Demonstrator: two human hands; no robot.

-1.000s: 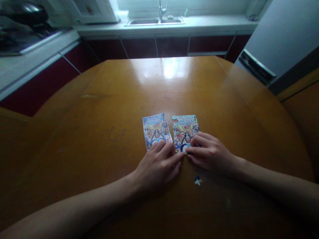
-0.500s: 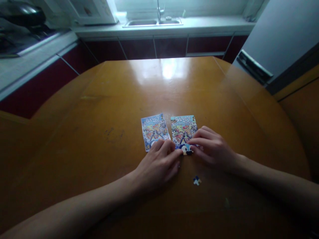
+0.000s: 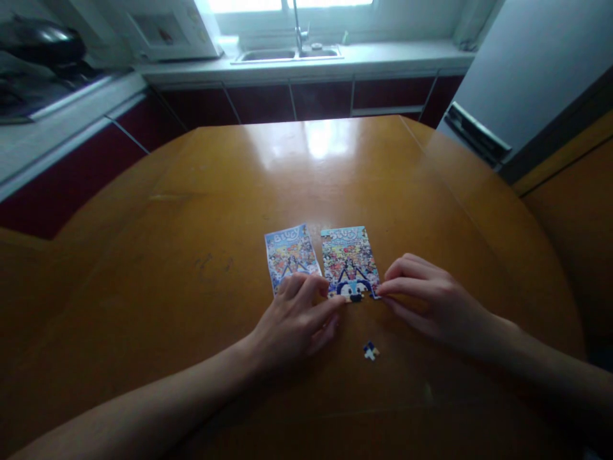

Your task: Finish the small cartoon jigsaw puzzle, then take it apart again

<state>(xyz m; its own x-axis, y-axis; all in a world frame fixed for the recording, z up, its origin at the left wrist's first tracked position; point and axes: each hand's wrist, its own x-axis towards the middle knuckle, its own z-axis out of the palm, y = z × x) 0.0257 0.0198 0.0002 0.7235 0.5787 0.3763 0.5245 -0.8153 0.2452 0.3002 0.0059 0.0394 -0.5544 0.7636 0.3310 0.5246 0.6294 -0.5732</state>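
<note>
Far left, a dark pan (image 3: 45,41) sits on the cooker. A white microwave (image 3: 167,29) and a sink (image 3: 268,55) stand along the counter behind. No writing on them is legible.

On the wooden table (image 3: 191,191), the left hand (image 3: 294,319) lies palm down with its fingers spread, gripping nothing. The fingertips cover the lower edge of a picture card (image 3: 290,252), and one reaches the bottom left corner of the puzzle (image 3: 348,262) just beside it. In my judgement this flat pressure keeps both sheets from sliding.

Card and puzzle lie side by side, apart by a narrow gap, and show the same crowded cartoon print. The blue title on each appears to read "Bluey", though it is not sharp.

A loose piece (image 3: 370,351), blue and white, lies apart, nearer the person and between the wrists.

The right hand (image 3: 433,300) has its fingers loosely curled, tips against the puzzle's lower right corner. Whether it pinches or merely presses cannot be told.

A grey fridge (image 3: 527,57) stands at far right.
</note>
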